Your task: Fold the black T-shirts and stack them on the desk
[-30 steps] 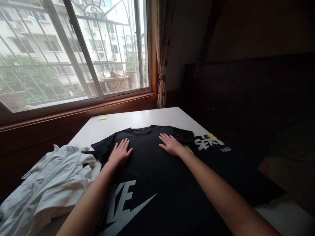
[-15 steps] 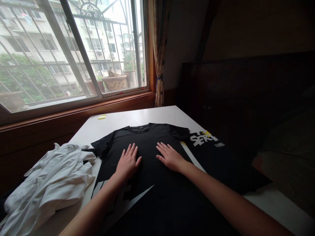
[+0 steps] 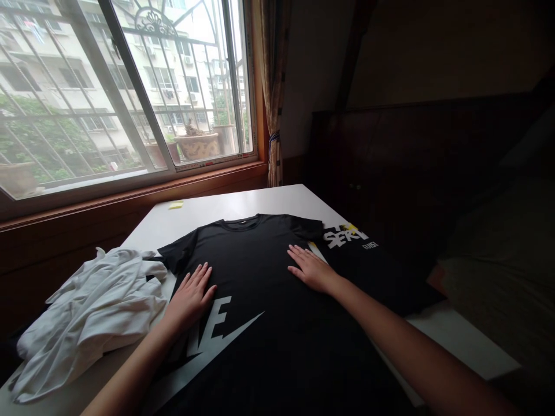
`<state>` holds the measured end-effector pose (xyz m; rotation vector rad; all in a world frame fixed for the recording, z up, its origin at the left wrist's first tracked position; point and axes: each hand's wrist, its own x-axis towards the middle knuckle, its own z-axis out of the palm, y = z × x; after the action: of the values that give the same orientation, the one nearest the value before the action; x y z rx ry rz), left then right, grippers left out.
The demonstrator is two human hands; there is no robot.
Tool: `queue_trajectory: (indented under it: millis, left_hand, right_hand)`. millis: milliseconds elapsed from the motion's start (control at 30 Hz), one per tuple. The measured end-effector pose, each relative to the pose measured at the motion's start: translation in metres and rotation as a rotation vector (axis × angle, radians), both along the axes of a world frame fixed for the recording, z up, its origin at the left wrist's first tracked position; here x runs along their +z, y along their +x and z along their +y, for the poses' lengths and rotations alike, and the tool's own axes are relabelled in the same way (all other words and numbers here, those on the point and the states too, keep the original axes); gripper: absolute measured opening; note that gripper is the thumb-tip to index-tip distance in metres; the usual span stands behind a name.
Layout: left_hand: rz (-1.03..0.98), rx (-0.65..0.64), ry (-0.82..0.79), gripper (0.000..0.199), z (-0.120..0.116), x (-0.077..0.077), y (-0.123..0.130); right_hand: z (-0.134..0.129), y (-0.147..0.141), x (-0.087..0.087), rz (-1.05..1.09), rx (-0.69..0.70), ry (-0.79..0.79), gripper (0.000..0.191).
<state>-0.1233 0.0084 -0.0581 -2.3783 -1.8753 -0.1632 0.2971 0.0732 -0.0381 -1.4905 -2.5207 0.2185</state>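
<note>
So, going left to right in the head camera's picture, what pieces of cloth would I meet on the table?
Crumpled white cloth → black T-shirt, with the left hand and right hand on it → dark garment with white lettering.

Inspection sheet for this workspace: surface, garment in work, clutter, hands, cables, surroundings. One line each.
Surface: white table, yellow patch near its far left corner.
Job's things: black T-shirt spread out, collar away from the person, pale print up.
Clutter: crumpled white cloth at left; dark garment with white lettering at right.
Hands: left hand and right hand palm down on the T-shirt, fingers extended.
Cables: nothing seen.
Surroundings: window with bars outside, tied curtain; right side too dark to read.
</note>
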Motion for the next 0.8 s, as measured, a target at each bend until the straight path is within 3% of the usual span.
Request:
queue_trajectory:
  millis: [133, 333, 633, 800]
  left_hand:
    - [0.005, 0.025, -0.006, 0.061, -0.015, 0.002, -0.002]
    - [0.007, -0.110, -0.010, 0.065, -0.065, 0.002, 0.024]
    - [0.011, -0.101, 0.028, 0.066, -0.097, -0.008, -0.016]
    - [0.043, -0.170, 0.137, 0.065, -0.111, -0.004, -0.008]
  right_hand:
    - [-0.019, -0.010, 0.007, -0.040, -0.057, 0.004, 0.071]
    - [-0.071, -0.026, 0.009, 0.004, 0.144, -0.011, 0.073]
    - [-0.086, 0.032, 0.005, -0.030, 0.046, -0.013, 0.072]
    - [-0.095, 0.038, 0.008, -0.081, 0.028, 0.038, 0.071]
